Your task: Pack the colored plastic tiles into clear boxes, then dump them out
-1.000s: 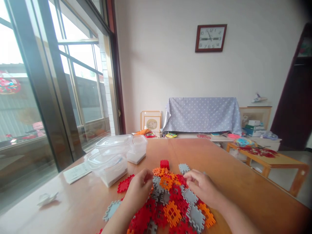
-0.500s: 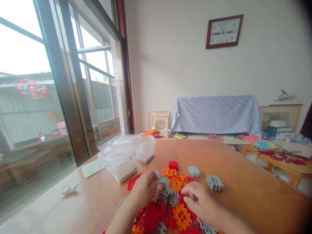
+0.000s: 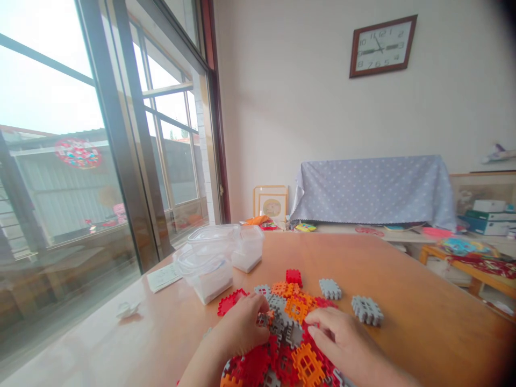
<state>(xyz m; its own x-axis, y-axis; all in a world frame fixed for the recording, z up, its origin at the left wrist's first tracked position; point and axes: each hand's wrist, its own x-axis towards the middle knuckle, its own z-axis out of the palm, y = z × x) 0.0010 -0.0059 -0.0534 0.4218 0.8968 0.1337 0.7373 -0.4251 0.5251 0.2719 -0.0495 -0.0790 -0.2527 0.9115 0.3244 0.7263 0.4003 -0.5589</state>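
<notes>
A heap of red, orange and grey interlocking plastic tiles (image 3: 296,328) lies on the wooden table (image 3: 423,322) in front of me. My left hand (image 3: 245,325) rests on the left side of the heap, fingers curled around a grey tile (image 3: 264,319). My right hand (image 3: 342,338) lies on the right side of the heap, fingers bent and pressing on red tiles. Two single grey tiles (image 3: 366,310) sit apart on the table to the right of the heap.
Clear plastic containers (image 3: 209,258) stand at the table's left, beside a slip of paper (image 3: 163,277) and a crumpled scrap (image 3: 127,309). A large window is on the left. A covered cabinet (image 3: 374,188), a wall clock (image 3: 382,45) and a low side table (image 3: 471,263) are beyond.
The view has swung to the left, so the room has slid right. Both hands have drawn nearer on the heap, and the right hand has left a grey tile lying free on the table.
</notes>
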